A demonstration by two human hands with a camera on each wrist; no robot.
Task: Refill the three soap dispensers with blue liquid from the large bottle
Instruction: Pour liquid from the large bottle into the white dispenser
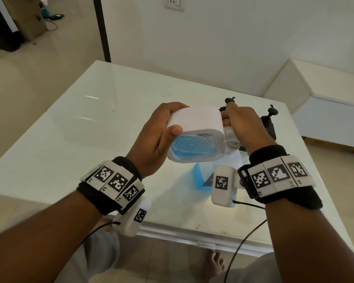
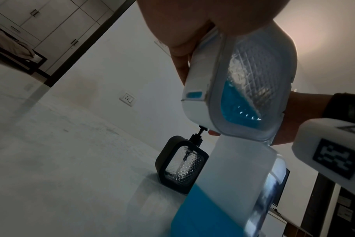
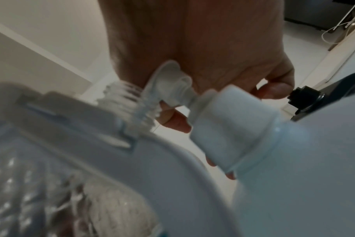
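Observation:
My left hand (image 1: 159,127) grips a white soap dispenser (image 1: 194,123) tipped on its side above the table, partly filled with blue liquid (image 2: 239,109). Its clear threaded neck (image 3: 128,99) is bare. My right hand (image 1: 239,123) is at that neck, its fingers curled round the white pump top (image 3: 168,80). The large bottle (image 1: 202,176), capped and partly full of blue liquid, stands on the table just under both hands. Two black dispensers stand behind: one (image 1: 270,123) at the right, the other's pump (image 1: 230,101) showing past my right hand.
The white glossy table (image 1: 90,119) stretches wide to the left. Its near edge (image 1: 192,237) runs below my wrists. A low white cabinet (image 1: 315,99) stands to the right, and a wall with a socket (image 1: 174,3) lies behind.

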